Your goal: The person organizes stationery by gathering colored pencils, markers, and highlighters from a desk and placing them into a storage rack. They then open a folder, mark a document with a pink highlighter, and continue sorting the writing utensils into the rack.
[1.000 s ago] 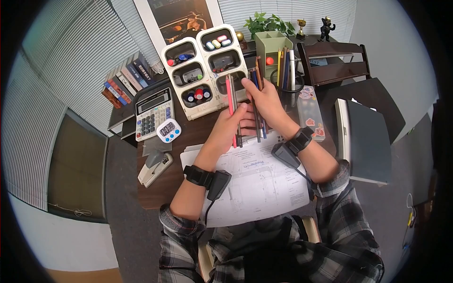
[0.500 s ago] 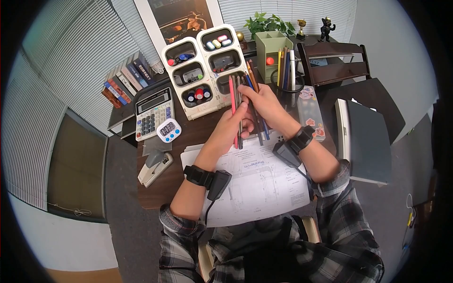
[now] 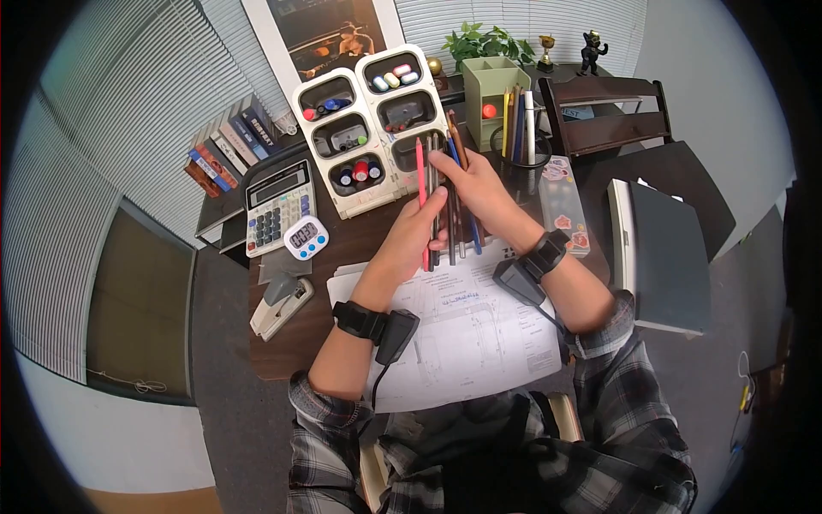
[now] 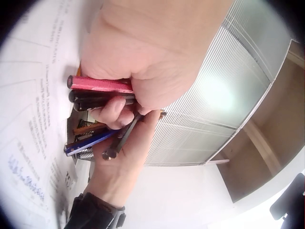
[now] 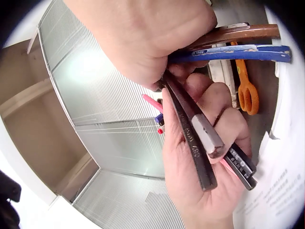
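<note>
In the head view both hands meet over the desk with upright pencils between them. My left hand (image 3: 404, 233) grips a pink pencil (image 4: 102, 85) and black pencils (image 4: 88, 101), thumb over them and fingers curled behind. My right hand (image 3: 491, 195) holds a blue pencil (image 5: 233, 53), a brown pencil (image 5: 248, 32) and dark pencils (image 5: 193, 148), its thumb reaching across to the left bundle. The right wrist view has the dark pencils crossing in front of the left fingers. Lower pencil ends point down toward printed papers (image 3: 462, 343).
A white compartment organizer (image 3: 360, 201) leans behind the hands. To the left are a calculator (image 3: 278, 206), a timer (image 3: 306, 237) and a stapler (image 3: 282, 310). On the right stand a mesh pen holder (image 3: 522, 163), a stickered clear box (image 3: 562, 206) and a dark binder (image 3: 668, 248). Orange-handled scissors (image 5: 248, 95) lie nearby.
My right hand has shifted slightly left, its thumb now against the left bundle. The two groups of pencils stand closer together. The left hand has barely moved.
</note>
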`<state>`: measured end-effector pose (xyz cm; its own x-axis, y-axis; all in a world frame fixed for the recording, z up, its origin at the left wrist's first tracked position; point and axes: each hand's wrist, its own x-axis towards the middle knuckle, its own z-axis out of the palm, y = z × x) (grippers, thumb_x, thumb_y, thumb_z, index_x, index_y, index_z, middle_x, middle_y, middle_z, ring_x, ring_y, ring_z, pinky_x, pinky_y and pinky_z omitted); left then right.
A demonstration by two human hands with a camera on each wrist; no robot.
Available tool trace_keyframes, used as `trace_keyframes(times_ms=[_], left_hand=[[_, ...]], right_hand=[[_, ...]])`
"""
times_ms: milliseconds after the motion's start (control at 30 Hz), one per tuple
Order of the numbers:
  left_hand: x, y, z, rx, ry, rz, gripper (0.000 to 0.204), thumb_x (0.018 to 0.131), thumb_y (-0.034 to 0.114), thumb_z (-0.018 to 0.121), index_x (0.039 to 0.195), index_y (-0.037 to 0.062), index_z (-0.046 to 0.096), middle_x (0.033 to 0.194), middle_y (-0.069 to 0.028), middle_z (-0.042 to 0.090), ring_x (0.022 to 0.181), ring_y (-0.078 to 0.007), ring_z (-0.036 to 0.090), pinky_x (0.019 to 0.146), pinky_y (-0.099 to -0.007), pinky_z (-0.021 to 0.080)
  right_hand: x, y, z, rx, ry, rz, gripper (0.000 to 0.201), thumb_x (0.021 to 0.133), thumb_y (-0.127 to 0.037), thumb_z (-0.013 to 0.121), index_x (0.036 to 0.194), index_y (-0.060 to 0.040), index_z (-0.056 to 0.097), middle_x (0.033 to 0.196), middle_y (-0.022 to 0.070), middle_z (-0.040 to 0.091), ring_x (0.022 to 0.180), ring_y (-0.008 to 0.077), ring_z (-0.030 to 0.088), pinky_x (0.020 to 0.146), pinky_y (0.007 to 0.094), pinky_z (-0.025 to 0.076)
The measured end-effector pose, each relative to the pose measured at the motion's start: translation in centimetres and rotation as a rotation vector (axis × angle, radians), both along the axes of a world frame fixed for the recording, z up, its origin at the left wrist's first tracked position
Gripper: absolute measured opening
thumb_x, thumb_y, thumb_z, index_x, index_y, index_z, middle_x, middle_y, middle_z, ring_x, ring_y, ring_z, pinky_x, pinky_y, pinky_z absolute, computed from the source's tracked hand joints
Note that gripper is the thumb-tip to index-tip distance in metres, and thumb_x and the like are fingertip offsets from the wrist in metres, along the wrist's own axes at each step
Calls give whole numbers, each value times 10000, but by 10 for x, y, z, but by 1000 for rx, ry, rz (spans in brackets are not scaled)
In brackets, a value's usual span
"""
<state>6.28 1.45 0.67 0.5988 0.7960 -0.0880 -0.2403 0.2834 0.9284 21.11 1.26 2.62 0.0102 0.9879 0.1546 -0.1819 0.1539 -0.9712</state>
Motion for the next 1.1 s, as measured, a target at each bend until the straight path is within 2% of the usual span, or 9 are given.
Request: trace_keyframes(times_ms=[133,433,767,833,867,933,967,1033,1100], left_hand=[[1,1,-2,-28,-13,-15,329,1058,342,470,918,50,525,711,7,448,588,-67,429,464,-208,309],[2,-4,3,29,-14,-20,330,1057,346,474,931,47,534,795,-6,484,638,-82,440,511,-217,343],[5,1,-8,33,3,-2,317,1034,349,534,980,37,542,848,-9,471,685,-85,459,538,-215,368],[6,-1,-9,37,-4,16,315,1031,350,541,986,39,540,846,-9,467,684,-81,454,539,-214,364],[6,-1,-10,45,7,27,297,1028,336,550,994,42,537,840,-5,466,681,-74,446,538,-212,356],[6,1,-13,53,18,33,279,1025,321,558,1002,45,534,835,-2,465,678,-67,437,538,-210,348],[5,4,-16,96,16,7,254,1016,298,571,998,47,535,828,3,464,675,-61,431,536,-209,341],[4,7,-18,139,14,-25,231,1008,274,584,993,49,537,822,8,464,671,-55,425,535,-208,334],[1,8,-20,114,75,-39,138,1029,196,518,1075,75,568,915,31,515,745,-39,461,575,-197,365]], right_hand=[[1,7,-8,50,-118,46,342,984,-302,615,1150,-12,541,799,67,670,530,110,624,408,286,546],[-3,-2,2,-1,78,41,335,992,-312,599,1166,-31,540,803,65,659,518,114,617,379,279,541],[-3,3,-6,14,-25,46,356,1009,-351,559,1183,-42,528,832,54,649,523,108,603,330,266,504],[-5,-1,-3,5,0,57,347,1020,-352,545,1167,-38,530,834,48,647,589,108,616,440,258,536],[-6,1,-4,5,0,53,347,1020,-352,545,1167,-38,530,834,48,647,589,108,616,440,258,536],[-8,4,-8,126,37,68,338,1032,-354,525,1151,-37,537,834,47,640,705,111,636,600,264,546],[-8,4,-7,126,36,63,338,1032,-354,525,1151,-37,537,834,47,640,705,111,636,600,264,546],[-8,0,-5,76,83,140,324,1039,-356,512,1101,-39,544,832,54,636,773,116,633,709,273,526],[-8,1,-6,66,91,129,319,1039,-357,511,1072,-42,542,827,56,632,763,117,628,702,277,528]])
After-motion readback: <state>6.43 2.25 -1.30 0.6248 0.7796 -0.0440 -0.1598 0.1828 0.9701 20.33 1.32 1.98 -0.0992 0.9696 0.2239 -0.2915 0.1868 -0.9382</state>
